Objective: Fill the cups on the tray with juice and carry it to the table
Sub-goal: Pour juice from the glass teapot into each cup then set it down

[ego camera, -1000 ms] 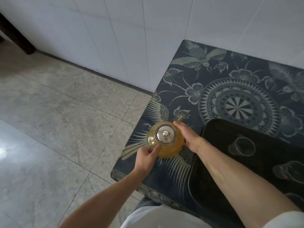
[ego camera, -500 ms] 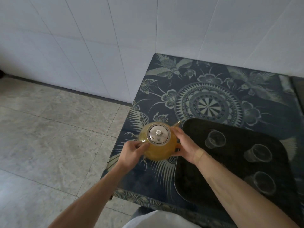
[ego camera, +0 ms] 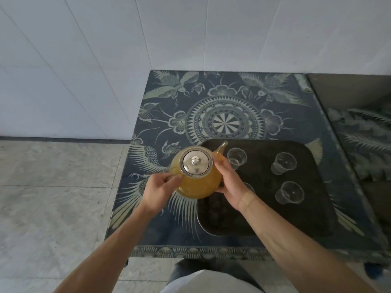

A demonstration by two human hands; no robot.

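A glass teapot point(ego camera: 198, 185) full of orange juice, with a metal lid point(ego camera: 195, 163), hangs lifted over the left edge of a black tray point(ego camera: 313, 216). My left hand point(ego camera: 160, 190) grips its handle on the left side. My right hand point(ego camera: 229, 180) cups the pot's right side. The spout point(ego camera: 222, 147) points toward the nearest clear plastic cup point(ego camera: 237, 158). Two more empty cups point(ego camera: 283, 163) point(ego camera: 289, 192) stand on the tray's right half. Another cup's rim point(ego camera: 250, 187) shows just behind my right hand.
The tray lies on a low table covered by a dark blue patterned cloth point(ego camera: 224, 123), set against a white tiled wall point(ego camera: 148, 39). Grey floor tiles point(ego camera: 53, 197) spread to the left. A second cloth-covered surface point(ego camera: 364, 144) adjoins on the right.
The teapot has risen and moved right, from the cloth beside the tray to over the tray's left edge, both hands still on it. The camera view has swung right.
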